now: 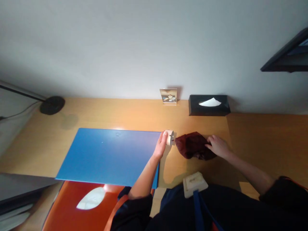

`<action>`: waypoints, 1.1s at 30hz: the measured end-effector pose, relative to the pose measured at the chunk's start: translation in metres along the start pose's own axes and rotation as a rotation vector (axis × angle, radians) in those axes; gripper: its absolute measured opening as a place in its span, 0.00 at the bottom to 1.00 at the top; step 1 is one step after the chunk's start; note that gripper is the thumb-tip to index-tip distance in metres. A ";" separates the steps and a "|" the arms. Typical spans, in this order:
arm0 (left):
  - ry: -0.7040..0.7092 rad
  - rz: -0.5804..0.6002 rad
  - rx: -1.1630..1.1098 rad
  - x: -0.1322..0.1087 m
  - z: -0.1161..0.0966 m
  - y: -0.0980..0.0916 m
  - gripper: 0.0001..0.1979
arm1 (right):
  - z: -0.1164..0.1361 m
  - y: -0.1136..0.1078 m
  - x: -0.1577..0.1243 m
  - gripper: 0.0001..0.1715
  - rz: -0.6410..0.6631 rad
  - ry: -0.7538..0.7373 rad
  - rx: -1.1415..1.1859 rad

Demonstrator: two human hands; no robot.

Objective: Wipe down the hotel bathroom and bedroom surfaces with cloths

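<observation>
Two hands work side by side at a wooden table [115, 114], one on a small white object, the other on a dark cloth.

The left hand [160, 146] has its fingers [164, 136] closed around the small white round object [169, 137], which is held just past the right-hand edge of a blue mat [108, 154]. Just beside it lies the dark red cloth [193, 146], crumpled on the table, and the right hand [218, 146] rests on its right edge with fingers laid out loosely, not clenched. Against the wall stand a small photo stand [168, 96] and a black tissue box [208, 105]. A black lamp base [52, 105] sits at the far left.
</observation>
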State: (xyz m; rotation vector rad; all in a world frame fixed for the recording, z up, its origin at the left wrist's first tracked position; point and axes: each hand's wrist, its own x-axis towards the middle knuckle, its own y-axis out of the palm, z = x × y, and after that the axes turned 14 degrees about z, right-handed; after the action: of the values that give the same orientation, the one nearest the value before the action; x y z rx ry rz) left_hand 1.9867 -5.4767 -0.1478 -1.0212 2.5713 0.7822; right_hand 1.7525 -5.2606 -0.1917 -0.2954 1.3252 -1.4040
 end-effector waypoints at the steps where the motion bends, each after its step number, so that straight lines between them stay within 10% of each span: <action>1: 0.061 -0.028 0.126 -0.011 -0.004 0.003 0.19 | -0.008 0.004 -0.007 0.08 0.047 -0.002 0.089; 7: -0.101 -0.037 -0.120 -0.044 -0.011 0.041 0.24 | 0.052 -0.051 -0.030 0.19 0.036 -0.294 1.042; 14: -0.335 0.254 -0.530 -0.060 0.009 0.063 0.22 | 0.118 -0.061 -0.042 0.22 -0.023 -1.067 -0.102; 18: -0.458 0.386 -0.375 -0.054 0.015 0.069 0.25 | 0.115 -0.054 -0.023 0.24 0.048 -1.050 -0.340; 24: -0.329 0.115 -0.179 -0.041 0.012 0.064 0.26 | 0.114 -0.056 -0.023 0.19 0.046 -0.888 -0.103; 29: -0.438 0.343 -0.316 -0.032 0.005 0.056 0.28 | 0.108 -0.049 -0.017 0.27 -0.022 -1.154 -0.124; 33: -0.387 0.184 -0.086 -0.015 0.007 0.063 0.30 | 0.115 -0.039 -0.002 0.19 -0.054 -0.889 -0.011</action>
State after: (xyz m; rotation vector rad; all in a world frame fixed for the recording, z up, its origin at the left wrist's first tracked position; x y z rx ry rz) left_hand 1.9539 -5.4265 -0.1226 -0.5871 2.3307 1.0316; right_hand 1.8222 -5.3296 -0.1205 -0.8516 0.5863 -1.0906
